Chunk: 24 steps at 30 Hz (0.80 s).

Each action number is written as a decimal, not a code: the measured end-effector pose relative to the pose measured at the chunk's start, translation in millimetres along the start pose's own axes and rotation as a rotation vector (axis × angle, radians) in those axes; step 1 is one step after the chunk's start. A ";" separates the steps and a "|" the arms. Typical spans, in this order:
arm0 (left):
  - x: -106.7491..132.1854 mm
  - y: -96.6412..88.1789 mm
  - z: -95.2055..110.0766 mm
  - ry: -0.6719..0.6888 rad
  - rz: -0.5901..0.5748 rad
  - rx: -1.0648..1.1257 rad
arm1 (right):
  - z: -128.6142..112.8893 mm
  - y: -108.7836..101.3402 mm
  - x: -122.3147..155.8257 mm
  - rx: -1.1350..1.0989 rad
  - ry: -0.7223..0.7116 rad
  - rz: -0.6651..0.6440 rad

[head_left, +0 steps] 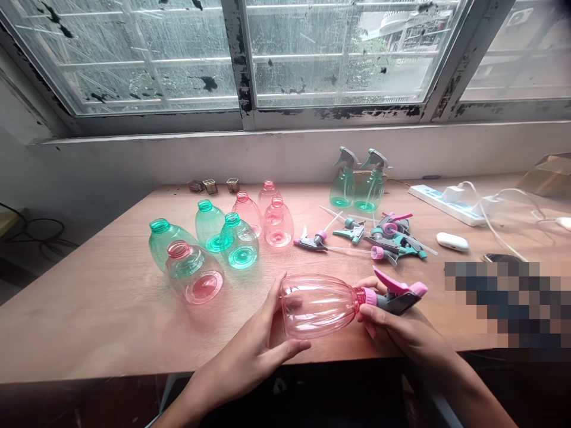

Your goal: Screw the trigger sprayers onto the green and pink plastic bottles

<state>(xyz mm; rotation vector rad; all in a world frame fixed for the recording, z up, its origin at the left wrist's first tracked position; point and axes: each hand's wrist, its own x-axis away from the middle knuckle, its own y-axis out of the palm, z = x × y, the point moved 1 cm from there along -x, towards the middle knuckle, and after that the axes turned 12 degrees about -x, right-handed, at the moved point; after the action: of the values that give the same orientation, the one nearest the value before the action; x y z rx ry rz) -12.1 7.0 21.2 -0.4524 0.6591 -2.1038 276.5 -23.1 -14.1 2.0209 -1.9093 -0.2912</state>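
A clear pink spray bottle [319, 306] lies sideways in the air over the table's front edge, with a pink-and-grey trigger head [399, 291] on its neck. My left hand [267, 339] cups the base, thumb below and fingers behind the clear plastic. At the other end, my right hand [392, 324] grips the pink collar [369, 296] between thumb and fingers. Loose trigger heads [392, 238] in grey, pink and green are heaped just beyond it. Left of my hands are open-necked bottles, green [243, 244] and pink [279, 223]; one pink bottle [196, 276] leans over at the front.
Two green bottles [368, 187] with sprayers fitted stand at the back by the wall. To the right are a white power strip [446, 204] with cables, a white case [452, 241] and a cardboard box [548, 175]. Small brown boxes [210, 186] sit at the back left.
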 end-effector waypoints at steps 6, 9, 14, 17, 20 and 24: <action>-0.4 0.3 1.1 0.017 0.011 -0.001 | 1.2 -0.1 -1.9 0.000 0.002 0.003; 0.5 0.2 -0.3 0.026 0.020 -0.011 | 0.3 0.6 -1.4 0.006 0.006 -0.010; 1.8 0.3 -5.5 0.055 0.031 -0.019 | 0.0 0.2 -1.0 0.047 -0.001 -0.016; 1.6 1.4 -6.9 0.064 0.026 -0.019 | -0.1 0.9 -2.1 0.024 0.008 -0.005; 0.7 2.3 -5.3 0.043 0.012 0.002 | -1.3 3.0 -1.5 0.002 0.019 -0.001; -0.7 0.6 2.0 0.027 -0.014 0.038 | -1.3 3.0 0.8 0.016 0.025 -0.015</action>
<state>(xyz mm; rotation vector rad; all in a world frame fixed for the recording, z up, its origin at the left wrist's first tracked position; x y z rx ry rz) -10.2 6.6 22.4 -0.4089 0.6322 -2.1350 274.3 -23.8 -11.7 2.0401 -1.8883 -0.2548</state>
